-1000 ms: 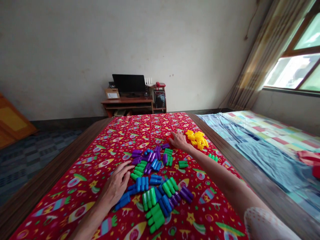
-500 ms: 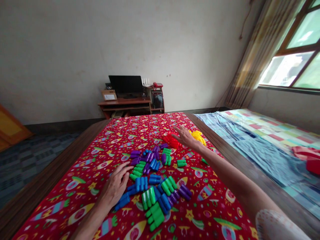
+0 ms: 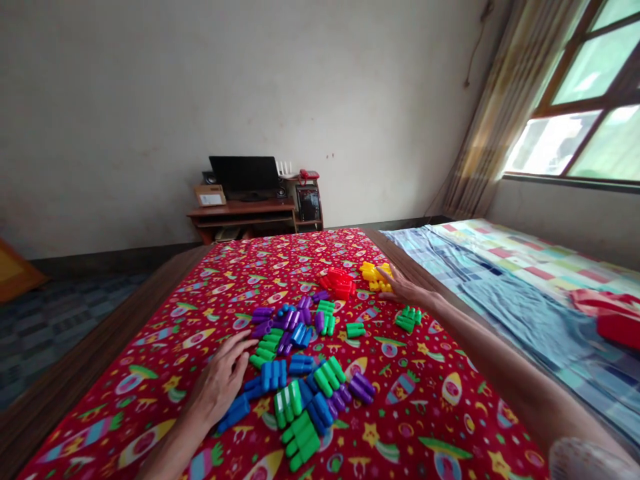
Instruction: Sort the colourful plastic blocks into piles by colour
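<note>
My left hand [image 3: 224,373] lies at the left edge of a loose heap of toy building blocks, fingers stretched out. Its fingertips are right beside some green blocks [image 3: 267,347] and a purple block [image 3: 262,329]. Blue blocks [image 3: 274,376] lie close to its thumb. Farther back on the right, my right hand [image 3: 404,288] reaches over the edge of a cluster of yellow blocks [image 3: 373,272] with its fingers apart, partly covering them. Left of that cluster is a group of red blocks [image 3: 339,283]. A few green blocks [image 3: 409,319] lie just below my right wrist.
A red patterned cloth [image 3: 200,310] covers the table, with its dark wooden edge [image 3: 107,333] showing. Beyond stands a desk [image 3: 243,208] with a monitor [image 3: 244,175]. To the right is a bed [image 3: 505,287] with a checked sheet.
My right hand has moved right, from above the red blocks to the yellow blocks, uncovering the red group. My left hand stays beside the heap. The view has shifted slightly.
</note>
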Demonstrator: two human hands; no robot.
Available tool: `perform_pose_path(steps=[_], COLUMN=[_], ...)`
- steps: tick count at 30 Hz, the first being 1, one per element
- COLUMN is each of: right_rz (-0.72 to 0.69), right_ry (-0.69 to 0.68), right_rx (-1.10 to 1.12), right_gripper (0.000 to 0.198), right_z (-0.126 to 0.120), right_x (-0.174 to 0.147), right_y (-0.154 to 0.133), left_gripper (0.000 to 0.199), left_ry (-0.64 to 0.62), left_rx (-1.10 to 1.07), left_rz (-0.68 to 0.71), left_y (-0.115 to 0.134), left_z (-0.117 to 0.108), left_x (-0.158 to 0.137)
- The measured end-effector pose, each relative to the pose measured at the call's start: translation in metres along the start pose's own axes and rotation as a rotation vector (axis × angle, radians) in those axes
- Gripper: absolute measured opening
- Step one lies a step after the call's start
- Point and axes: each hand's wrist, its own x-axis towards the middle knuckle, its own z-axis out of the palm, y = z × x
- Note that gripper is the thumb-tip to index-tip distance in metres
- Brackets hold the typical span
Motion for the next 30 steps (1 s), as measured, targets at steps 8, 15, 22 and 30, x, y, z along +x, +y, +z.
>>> perform_pose_path(steps=[8,15,22,30], right_rz=[0.064,0.022,-0.249,-0.288], right_ry=[0.049,0.122,0.219,0.118], right_rx=[0.016,-0.012,-0.084,-0.064], right_gripper=[0.079,0.082,0.056,0.030], right_z=[0.007,-0.001,-0.010,-0.013], right_x=[0.017,0.007,0.019,0.050], right_y=[-0.001,-0.008,-0.032,-0.037], left_gripper=[0.040,0.040,0.043,0.042], left_ry=[-0.006,0.007,0.003,-0.011], left_rx=[-0.003,0.005,0.016,0.013], left_rz=[-0.007,-0.001,0.001,0.006], left_y=[0.000,-0.002,-0.004,-0.005], left_z=[0.000,0.002,0.003,0.003], left_x=[-0.001,-0.002,-0.002,-0.004])
